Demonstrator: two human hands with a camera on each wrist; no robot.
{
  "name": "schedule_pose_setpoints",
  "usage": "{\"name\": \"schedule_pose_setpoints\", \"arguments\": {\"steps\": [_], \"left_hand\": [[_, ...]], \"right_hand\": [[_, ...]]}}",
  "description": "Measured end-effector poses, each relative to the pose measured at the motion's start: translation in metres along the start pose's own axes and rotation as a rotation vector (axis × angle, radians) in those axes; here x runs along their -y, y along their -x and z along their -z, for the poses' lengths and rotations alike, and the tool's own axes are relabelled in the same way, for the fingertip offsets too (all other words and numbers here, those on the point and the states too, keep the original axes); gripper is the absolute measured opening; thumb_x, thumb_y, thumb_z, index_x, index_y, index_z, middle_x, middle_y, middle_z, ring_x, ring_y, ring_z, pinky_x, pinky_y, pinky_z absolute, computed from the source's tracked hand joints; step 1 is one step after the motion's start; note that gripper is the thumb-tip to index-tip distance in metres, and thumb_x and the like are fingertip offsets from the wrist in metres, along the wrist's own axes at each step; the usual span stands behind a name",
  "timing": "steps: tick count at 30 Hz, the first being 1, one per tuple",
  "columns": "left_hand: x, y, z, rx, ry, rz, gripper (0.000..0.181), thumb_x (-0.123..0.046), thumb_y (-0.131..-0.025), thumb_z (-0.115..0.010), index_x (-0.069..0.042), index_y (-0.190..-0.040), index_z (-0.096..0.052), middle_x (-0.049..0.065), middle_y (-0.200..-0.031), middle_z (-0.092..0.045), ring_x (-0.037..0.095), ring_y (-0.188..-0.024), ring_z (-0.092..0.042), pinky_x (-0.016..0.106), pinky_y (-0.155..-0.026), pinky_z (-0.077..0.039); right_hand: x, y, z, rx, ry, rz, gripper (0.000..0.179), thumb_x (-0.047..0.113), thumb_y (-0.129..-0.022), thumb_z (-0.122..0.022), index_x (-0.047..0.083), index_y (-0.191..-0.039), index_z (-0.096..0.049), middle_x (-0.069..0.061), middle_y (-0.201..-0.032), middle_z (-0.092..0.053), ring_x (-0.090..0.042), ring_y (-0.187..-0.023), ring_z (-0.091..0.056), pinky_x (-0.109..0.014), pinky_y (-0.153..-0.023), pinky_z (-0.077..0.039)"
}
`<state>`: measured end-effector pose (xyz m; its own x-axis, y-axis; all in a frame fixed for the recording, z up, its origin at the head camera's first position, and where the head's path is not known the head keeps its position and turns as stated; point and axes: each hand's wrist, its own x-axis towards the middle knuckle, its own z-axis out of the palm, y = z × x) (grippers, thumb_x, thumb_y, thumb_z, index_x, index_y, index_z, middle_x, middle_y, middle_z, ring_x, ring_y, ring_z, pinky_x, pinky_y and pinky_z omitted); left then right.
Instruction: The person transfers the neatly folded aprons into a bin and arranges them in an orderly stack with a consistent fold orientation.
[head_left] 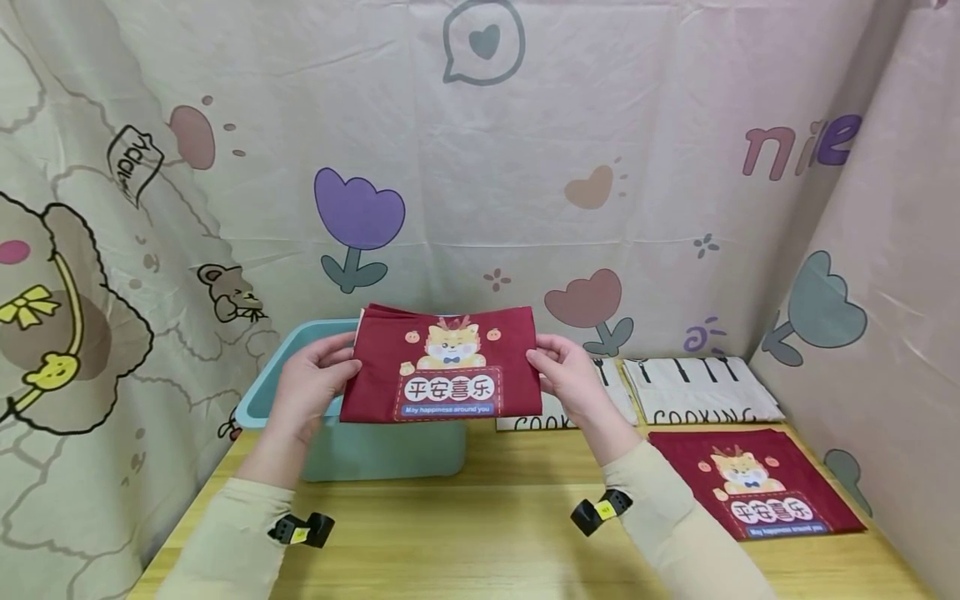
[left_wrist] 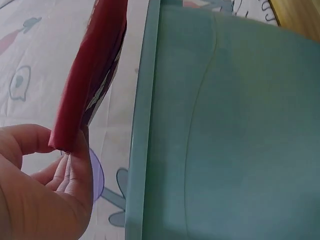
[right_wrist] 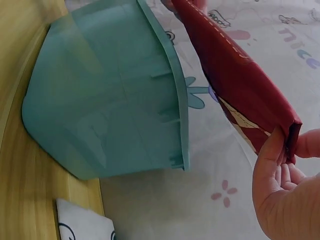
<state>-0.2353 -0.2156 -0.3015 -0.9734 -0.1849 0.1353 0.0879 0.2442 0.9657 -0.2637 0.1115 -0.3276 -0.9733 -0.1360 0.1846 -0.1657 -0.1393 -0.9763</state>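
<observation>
A folded dark-red cloth, printed with a cartoon animal and a line of writing, is held up by its two side edges. My left hand pinches the left edge between thumb and fingers; my right hand pinches the right edge the same way. The cloth hangs in front of a light-blue plastic bin and hides part of its rim. In the right wrist view the folded cloth shows its layers edge-on, apart from the bin.
A second folded red cloth with the same print lies at the table's right. Behind it are white folded cloths lettered COOKING, one partly hidden by my right hand. Patterned curtains hang behind the wooden table.
</observation>
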Motion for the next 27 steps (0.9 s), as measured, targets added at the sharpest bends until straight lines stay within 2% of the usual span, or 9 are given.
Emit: {"name": "schedule_pose_setpoints", "arguments": {"steps": [6, 11, 15, 19, 27], "left_hand": [[0.002, -0.009, 0.013, 0.009, -0.033, -0.002, 0.051, -0.007, -0.096, -0.061, -0.001, -0.145, -0.048, -0.006, -0.104, -0.062, 0.0, -0.084, -0.06, 0.018, -0.071, -0.053], [0.002, -0.016, 0.022, 0.009, -0.063, 0.0, 0.052, -0.008, -0.096, -0.061, 0.001, -0.145, -0.047, -0.008, -0.1, -0.062, -0.001, -0.081, -0.06, 0.018, -0.07, -0.053], [0.002, -0.02, 0.027, -0.019, -0.115, 0.013, 0.05, -0.008, -0.096, -0.06, 0.0, -0.144, -0.049, 0.005, -0.111, -0.064, -0.001, -0.083, -0.057, 0.016, -0.072, -0.051], [0.003, -0.023, 0.032, -0.04, -0.185, 0.02, 0.05, -0.009, -0.097, -0.058, 0.0, -0.145, -0.048, 0.019, -0.126, -0.059, 0.001, -0.086, -0.056, 0.013, -0.073, -0.05], [0.007, -0.032, 0.042, -0.068, -0.261, 0.024, 0.05, -0.008, -0.096, -0.057, 0.001, -0.144, -0.048, 0.024, -0.129, -0.056, 0.015, -0.098, -0.057, 0.011, -0.07, -0.049]], "right_hand": [[0.001, -0.009, -0.015, -0.009, 0.031, -0.022, 0.032, 0.0, -0.099, -0.052, -0.014, -0.129, -0.053, -0.011, -0.098, -0.066, -0.011, -0.08, -0.064, -0.027, -0.071, -0.058], [0.0, -0.018, -0.027, -0.011, 0.049, -0.036, 0.032, 0.002, -0.1, -0.053, -0.011, -0.129, -0.054, -0.018, -0.105, -0.066, -0.013, -0.082, -0.065, -0.029, -0.073, -0.058], [-0.001, -0.024, -0.036, 0.008, 0.062, -0.032, 0.032, 0.002, -0.1, -0.053, -0.011, -0.129, -0.054, -0.021, -0.108, -0.065, -0.016, -0.084, -0.065, -0.033, -0.075, -0.059], [-0.002, -0.03, -0.044, 0.02, 0.079, -0.038, 0.031, 0.002, -0.1, -0.053, -0.01, -0.129, -0.055, -0.022, -0.11, -0.065, -0.019, -0.087, -0.065, -0.037, -0.078, -0.059], [-0.003, -0.041, -0.062, 0.03, 0.09, -0.069, 0.03, 0.002, -0.1, -0.053, -0.01, -0.127, -0.056, -0.021, -0.108, -0.066, -0.02, -0.087, -0.065, -0.035, -0.077, -0.058]]}}
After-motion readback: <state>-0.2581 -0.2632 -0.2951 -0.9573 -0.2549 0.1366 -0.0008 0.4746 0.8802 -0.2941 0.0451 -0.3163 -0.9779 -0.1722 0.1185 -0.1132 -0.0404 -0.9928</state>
